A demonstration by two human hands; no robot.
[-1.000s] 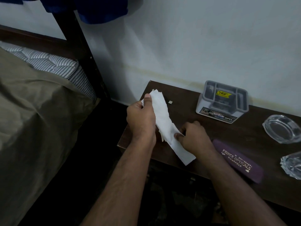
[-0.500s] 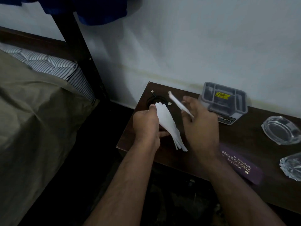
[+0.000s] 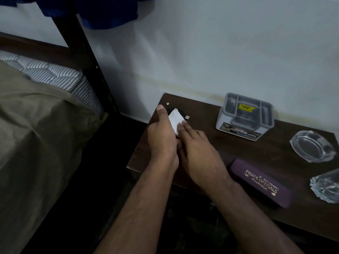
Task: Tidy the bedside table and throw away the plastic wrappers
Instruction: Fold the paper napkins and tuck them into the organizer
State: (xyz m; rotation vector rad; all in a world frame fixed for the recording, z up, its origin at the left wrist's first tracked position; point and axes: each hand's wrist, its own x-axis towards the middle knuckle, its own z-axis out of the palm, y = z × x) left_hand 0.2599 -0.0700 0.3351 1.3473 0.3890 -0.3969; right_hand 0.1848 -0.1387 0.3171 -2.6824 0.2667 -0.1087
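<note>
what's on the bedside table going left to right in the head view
left hand → white folded paper → right hand → grey organiser box → purple glasses case → round glass ashtray → cut-glass piece at the right edge

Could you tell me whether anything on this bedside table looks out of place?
A loose black cable lies tangled at the table's back left corner, partly under the white wrappers that both hands hold. Otherwise nothing looks spilled or damaged.
</note>
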